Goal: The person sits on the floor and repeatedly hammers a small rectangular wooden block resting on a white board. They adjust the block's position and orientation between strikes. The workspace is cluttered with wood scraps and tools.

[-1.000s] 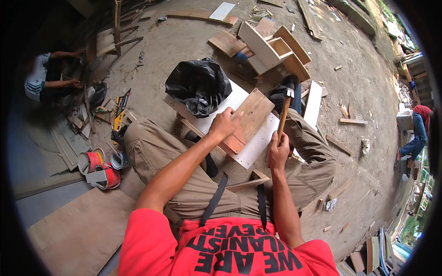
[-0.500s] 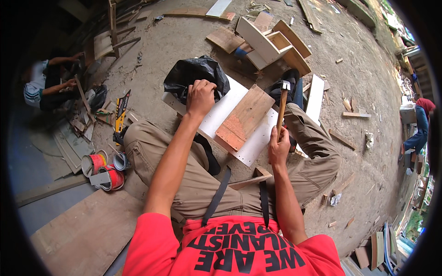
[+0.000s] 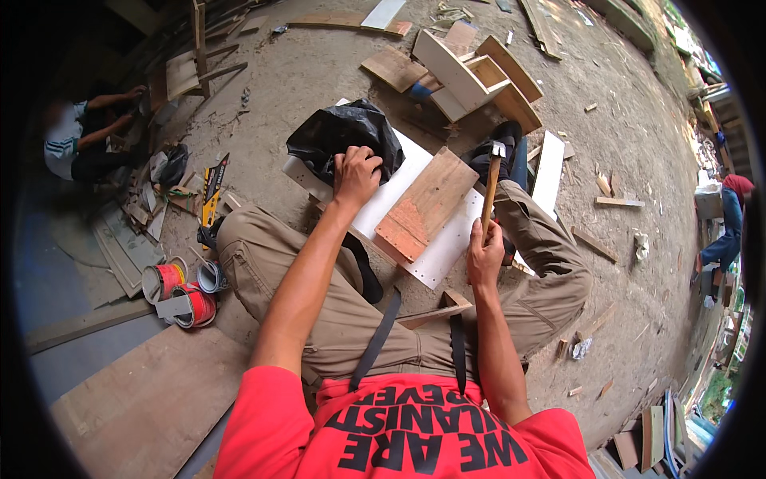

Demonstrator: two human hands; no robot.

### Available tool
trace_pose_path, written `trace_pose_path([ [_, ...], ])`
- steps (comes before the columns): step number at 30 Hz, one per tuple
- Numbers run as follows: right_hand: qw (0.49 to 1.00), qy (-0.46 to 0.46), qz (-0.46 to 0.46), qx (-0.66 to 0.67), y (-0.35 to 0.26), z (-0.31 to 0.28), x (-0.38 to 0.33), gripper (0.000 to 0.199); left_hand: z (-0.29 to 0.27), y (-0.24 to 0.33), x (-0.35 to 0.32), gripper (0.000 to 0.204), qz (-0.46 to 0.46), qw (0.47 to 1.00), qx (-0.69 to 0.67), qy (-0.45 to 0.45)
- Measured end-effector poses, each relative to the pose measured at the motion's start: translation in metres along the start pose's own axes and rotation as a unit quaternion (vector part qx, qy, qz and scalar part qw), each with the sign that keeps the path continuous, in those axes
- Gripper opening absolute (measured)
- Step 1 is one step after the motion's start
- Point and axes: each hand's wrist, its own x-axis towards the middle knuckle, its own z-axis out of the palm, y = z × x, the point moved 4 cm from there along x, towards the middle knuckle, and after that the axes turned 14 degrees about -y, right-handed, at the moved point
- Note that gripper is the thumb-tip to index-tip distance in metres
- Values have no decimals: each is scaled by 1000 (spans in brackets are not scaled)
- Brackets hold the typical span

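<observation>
Hammer (image 3: pixel 488 188): wooden handle, small steel head up at the far end, held upright just right of the wooden board (image 3: pixel 427 205). Right hand (image 3: pixel 484 257) is wrapped closed around the low end of the handle. Head-heavy and stiff, I'd judge; a grip that low gives swing but less control, and the bare wood looks dry, not slippery.

Black plastic bag (image 3: pixel 345 137): soft, crumpled, looks light and slack, sits on the far left corner of the white panel (image 3: pixel 447 239). Left hand (image 3: pixel 356 176) is on its near edge, fingers curled into the folds; whether it pinches anything inside, cannot tell. The film would likely tear if snagged, so best taken by a bunched fold.

The board lies flat on the panel, stiff, reddish at its near end, apart from both hands. The panel rests across the person's lap, thin and probably flexy at the overhang.

Left of the legs: paint cans (image 3: pixel 177 291) on the ground, a yellow tool (image 3: pixel 212 188) further out. Far: an open wooden box (image 3: pixel 479 80) and offcuts. Another person (image 3: pixel 76 144) sits far left.
</observation>
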Motion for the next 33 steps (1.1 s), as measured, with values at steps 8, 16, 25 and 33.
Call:
trace_pose_path([
  [8, 1000, 24, 0, -11, 10, -6, 2, 39, -74, 9, 4, 10, -61, 992, -109, 8],
  [16, 999, 23, 8, -23, 2, -8, 3, 39, -108, -19, 16, 15, -46, 975, -196, 97],
  [25, 1000, 14, 11, -14, 6, -7, 1, 38, -69, -40, 11, 21, -141, 969, -202, 28],
  [33, 999, 21, 12, 40, 6, -6, 2, 35, -83, 47, 2, 18, 65, 979, -175, 87],
])
